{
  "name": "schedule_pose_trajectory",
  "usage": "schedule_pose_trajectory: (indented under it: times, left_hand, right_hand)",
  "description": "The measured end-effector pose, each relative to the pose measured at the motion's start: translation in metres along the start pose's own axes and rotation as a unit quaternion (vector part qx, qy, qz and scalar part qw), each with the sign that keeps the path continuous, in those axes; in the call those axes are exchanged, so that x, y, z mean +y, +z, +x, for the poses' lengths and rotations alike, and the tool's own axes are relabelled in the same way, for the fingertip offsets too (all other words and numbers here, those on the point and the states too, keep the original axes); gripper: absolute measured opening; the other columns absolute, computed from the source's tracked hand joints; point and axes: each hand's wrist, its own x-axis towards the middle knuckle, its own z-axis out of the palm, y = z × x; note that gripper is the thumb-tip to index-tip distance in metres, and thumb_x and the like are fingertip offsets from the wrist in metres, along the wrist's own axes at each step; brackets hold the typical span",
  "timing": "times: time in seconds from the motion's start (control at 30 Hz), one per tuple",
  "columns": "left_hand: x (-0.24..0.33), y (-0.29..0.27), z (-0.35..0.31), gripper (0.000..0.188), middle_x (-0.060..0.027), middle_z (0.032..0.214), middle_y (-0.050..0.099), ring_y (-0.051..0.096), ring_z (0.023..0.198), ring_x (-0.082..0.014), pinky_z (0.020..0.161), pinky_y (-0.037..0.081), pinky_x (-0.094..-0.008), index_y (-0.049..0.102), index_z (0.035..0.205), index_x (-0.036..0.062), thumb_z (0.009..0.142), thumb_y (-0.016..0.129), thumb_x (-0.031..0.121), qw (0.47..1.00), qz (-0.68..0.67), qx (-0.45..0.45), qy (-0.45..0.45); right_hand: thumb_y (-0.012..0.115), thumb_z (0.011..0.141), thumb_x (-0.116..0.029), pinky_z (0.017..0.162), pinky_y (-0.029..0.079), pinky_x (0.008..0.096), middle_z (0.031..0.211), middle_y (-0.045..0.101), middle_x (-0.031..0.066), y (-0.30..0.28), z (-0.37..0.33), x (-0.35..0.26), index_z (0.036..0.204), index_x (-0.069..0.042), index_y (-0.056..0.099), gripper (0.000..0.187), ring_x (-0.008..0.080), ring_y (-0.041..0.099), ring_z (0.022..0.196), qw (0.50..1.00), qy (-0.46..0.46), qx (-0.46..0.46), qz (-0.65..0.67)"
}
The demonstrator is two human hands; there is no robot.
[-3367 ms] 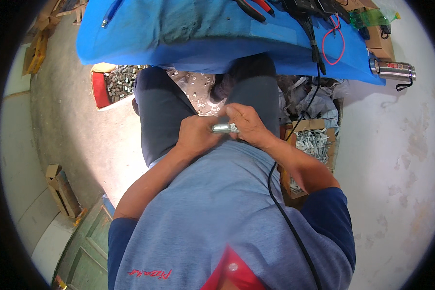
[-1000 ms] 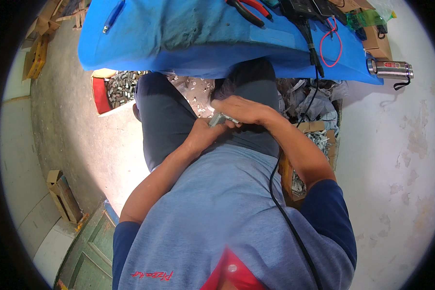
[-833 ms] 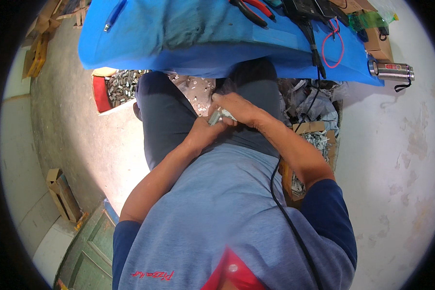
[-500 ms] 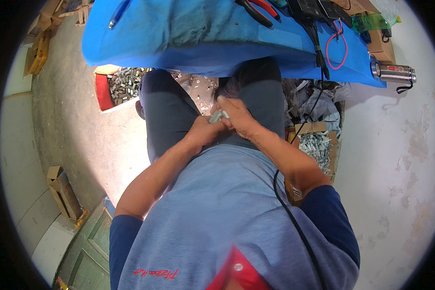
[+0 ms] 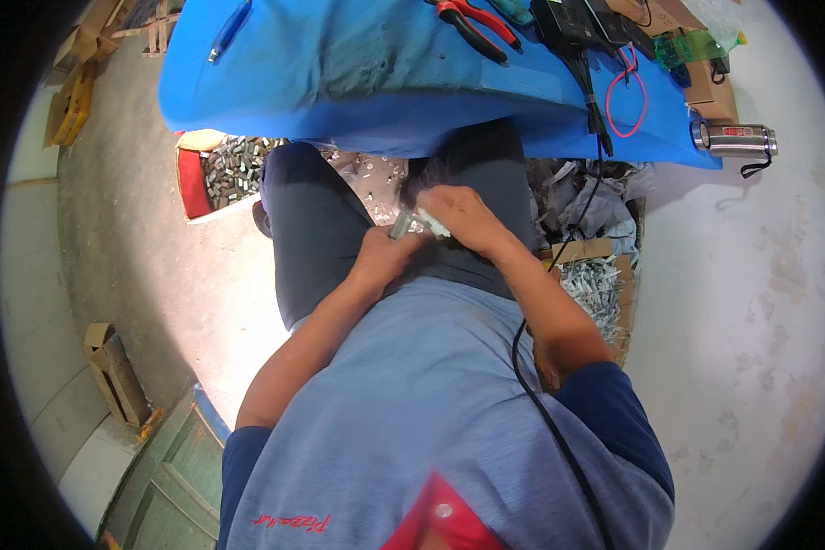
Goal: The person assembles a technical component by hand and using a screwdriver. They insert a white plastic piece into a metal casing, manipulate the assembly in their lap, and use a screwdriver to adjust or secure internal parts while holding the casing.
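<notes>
Holding a grey metal piece [image 5: 401, 225] over the lap in the left hand [image 5: 380, 255], with grip closed around its lower end. Pinching pale pieces [image 5: 434, 223] just beside it in the right hand [image 5: 465, 216], with grip nearly closed. Sitting against a blue-covered desk [image 5: 385, 78], between a red-sided box [image 5: 192, 183] and an open carton [image 5: 585, 249].

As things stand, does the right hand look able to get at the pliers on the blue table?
Probably yes: the pliers lie uncovered on the table, handles on the near side, and nothing visibly blocks the way. However, the right hand seems occupied with a pale piece.
</notes>
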Motion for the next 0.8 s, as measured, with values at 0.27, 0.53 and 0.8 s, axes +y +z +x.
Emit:
schedule_pose_trajectory:
  times: [0.27,0.53,0.8]
  left_hand:
    - [0.005,-0.003,-0.004,0.017,0.0057,0.054,0.042,0.033,0.041,-0.0046,0.039,0.022,-0.023,0.057,0.078,0.0071,0.087,0.061,0.021,0.998,-0.051,-0.026,-0.02]
    - [0.001,0.001,0.003,0.019,0.0047,0.054,0.044,0.037,0.041,-0.0062,0.038,0.024,-0.0243,0.057,0.076,0.009,0.087,0.064,0.023,1.0,-0.001,-0.002,0.013]
    - [-0.004,-0.02,0.004,0.023,0.006,0.055,0.038,0.03,0.039,-0.0047,0.037,0.019,-0.0234,0.047,0.072,0.0122,0.087,0.063,0.018,0.977,-0.209,-0.021,-0.03]
  right_hand:
    - [0.06,0.092,-0.032,0.055,0.041,0.0217,0.075,0.06,0.0008,0.002,-0.012,-0.009,0.096,-0.002,0.062,0.03,0.0074,0.053,0.064,0.988,0.075,-0.043,0.129]
    - [0.059,0.092,-0.032,0.047,0.037,0.0233,0.068,0.055,-0.0001,0.007,0.005,0.0,0.091,-0.005,0.061,0.027,0.0064,0.048,0.056,0.996,0.067,-0.01,0.065]
    - [0.059,0.093,-0.028,0.046,0.037,0.0221,0.068,0.056,0.0041,0.011,-0.013,-0.015,0.114,-0.001,0.057,0.034,0.0066,0.048,0.053,0.941,0.1,0.251,0.204]
